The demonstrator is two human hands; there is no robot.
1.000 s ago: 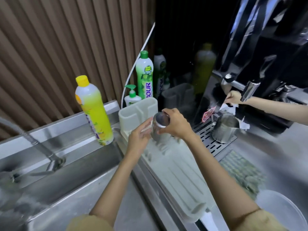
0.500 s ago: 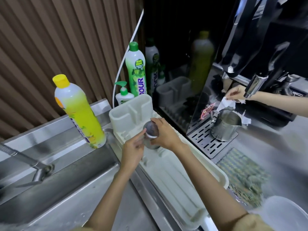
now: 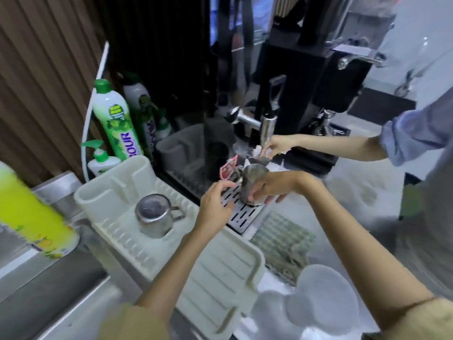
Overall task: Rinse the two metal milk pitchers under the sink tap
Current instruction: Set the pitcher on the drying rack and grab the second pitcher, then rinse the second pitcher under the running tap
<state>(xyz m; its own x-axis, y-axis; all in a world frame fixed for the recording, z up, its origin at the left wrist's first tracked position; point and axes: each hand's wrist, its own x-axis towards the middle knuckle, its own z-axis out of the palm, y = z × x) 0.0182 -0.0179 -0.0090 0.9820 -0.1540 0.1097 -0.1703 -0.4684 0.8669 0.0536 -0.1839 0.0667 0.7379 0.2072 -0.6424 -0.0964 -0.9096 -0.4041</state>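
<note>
One small pitcher (image 3: 154,215) stands upside down on the ribbed white rack (image 3: 220,285), near the rack's far end beside its cutlery cup. It is dull steel, its flat base facing up and looking dark and smeared, with a loop handle sticking out to the right. No hand touches it.

The second pitcher (image 3: 253,185) stands upright on the slotted metal grate (image 3: 239,215) of the coffee machine (image 3: 306,77), past the rack's right edge. It is larger, shiny steel, open at the top; its handle faces left. The right hand (image 3: 274,186) wraps its side from the right, fingers (image 3: 257,195) curled round the lower body in a grasp. The left hand (image 3: 215,204) is just left of it, fingers loosely bent, with the thumb close to the handle; whether it touches the handle cannot be told through the blur.

Behind the pitcher another person's hand (image 3: 279,144) holds something small under the steam wand (image 3: 266,128).

A green soap bottle (image 3: 115,121) and a small pump bottle (image 3: 101,160) stand at the table's back edge behind the rack. A yellow bottle (image 3: 31,217) leans at the left by the sink (image 3: 49,303). White bowls (image 3: 323,298) sit at the near right.
</note>
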